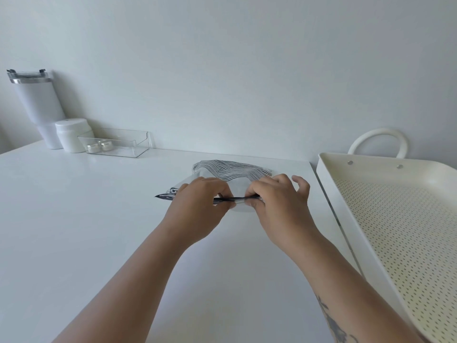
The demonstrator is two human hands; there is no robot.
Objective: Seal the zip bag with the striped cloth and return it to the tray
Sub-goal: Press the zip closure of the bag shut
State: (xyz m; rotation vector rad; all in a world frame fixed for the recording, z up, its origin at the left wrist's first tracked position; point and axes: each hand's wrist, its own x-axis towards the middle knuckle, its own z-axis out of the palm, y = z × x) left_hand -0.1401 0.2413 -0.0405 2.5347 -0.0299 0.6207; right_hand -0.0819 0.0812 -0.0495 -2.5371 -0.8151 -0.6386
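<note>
A clear zip bag (237,188) lies on the white table, near its far right part, with a black-and-white striped cloth (232,170) bunched inside at the far end. The bag's dark zip strip (236,199) runs along the near edge. My left hand (197,204) pinches the strip left of its middle. My right hand (279,201) pinches it just to the right, thumb underneath, outer fingers lifted. The strip's left end sticks out past my left hand. A cream perforated tray (329,194) with a loop handle stands to the right of the bag.
At the table's back left stand a white tumbler (37,107), a white jar (70,134) and a clear plastic bin (118,143) holding two small silver-lidded pots. A white wall runs right behind the table. The tray sits past the table's right edge.
</note>
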